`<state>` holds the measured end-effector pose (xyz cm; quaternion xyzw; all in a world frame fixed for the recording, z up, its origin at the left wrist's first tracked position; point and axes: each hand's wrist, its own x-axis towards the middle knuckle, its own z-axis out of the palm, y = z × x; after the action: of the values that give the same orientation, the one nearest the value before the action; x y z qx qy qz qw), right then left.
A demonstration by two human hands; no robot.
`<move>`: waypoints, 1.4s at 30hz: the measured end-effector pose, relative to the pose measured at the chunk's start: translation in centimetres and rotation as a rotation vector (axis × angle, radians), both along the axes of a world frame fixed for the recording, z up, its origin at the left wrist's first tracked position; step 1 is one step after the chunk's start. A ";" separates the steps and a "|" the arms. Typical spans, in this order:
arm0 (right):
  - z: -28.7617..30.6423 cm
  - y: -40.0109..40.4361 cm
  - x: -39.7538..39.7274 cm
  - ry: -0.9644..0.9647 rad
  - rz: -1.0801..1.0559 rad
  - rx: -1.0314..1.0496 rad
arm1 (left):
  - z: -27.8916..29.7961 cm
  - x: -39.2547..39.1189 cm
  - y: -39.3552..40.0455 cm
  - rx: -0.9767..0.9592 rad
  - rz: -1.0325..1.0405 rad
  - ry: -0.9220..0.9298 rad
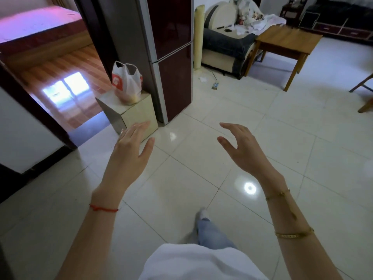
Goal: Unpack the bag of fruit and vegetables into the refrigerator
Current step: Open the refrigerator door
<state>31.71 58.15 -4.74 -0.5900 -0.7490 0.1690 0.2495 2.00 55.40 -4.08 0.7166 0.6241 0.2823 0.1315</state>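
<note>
Pale glossy floor tiles [262, 138] stretch ahead of me to the dark red refrigerator [171, 57], doors closed. My left hand [131, 148] and right hand [242, 150] hang out front, fingers spread loosely, holding nothing. The plastic bag [127, 81] sits farther off, on a small cabinet [139, 114] just left of the refrigerator, well apart from my fingers.
</note>
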 end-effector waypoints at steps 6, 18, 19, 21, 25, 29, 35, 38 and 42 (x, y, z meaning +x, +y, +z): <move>-1.8 12.5 -0.4 0.004 0.032 -0.024 | -1.8 -0.3 11.5 -0.029 0.029 -0.001; 1.1 41.0 -2.7 -0.033 0.143 0.018 | 0.2 -1.5 35.0 0.038 0.193 -0.066; 1.2 43.0 -3.0 -0.030 0.155 0.019 | 0.3 -1.6 36.6 0.036 0.209 -0.063; 1.3 46.9 -3.8 -0.027 0.170 0.021 | 0.3 -2.1 39.6 0.015 0.242 -0.056; 0.2 53.9 -5.5 -0.025 0.179 0.018 | -0.9 -3.5 45.9 -0.022 0.270 -0.036; -1.2 61.0 -7.7 -0.013 0.193 -0.005 | -1.9 -5.2 52.6 -0.042 0.304 -0.072; -0.8 71.4 -11.8 -0.008 0.222 -0.031 | -0.8 -7.9 62.5 -0.049 0.345 -0.097; -0.2 75.5 -13.7 -0.002 0.220 -0.015 | 0.0 -8.9 66.8 -0.055 0.360 -0.091; -0.1 79.3 -15.3 0.009 0.216 -0.026 | 0.2 -10.2 71.4 -0.074 0.366 -0.065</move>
<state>16.37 137.48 -4.87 -0.5085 -0.8048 0.2070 0.2255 -8.22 126.78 -3.86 0.5764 0.7494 0.3012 0.1242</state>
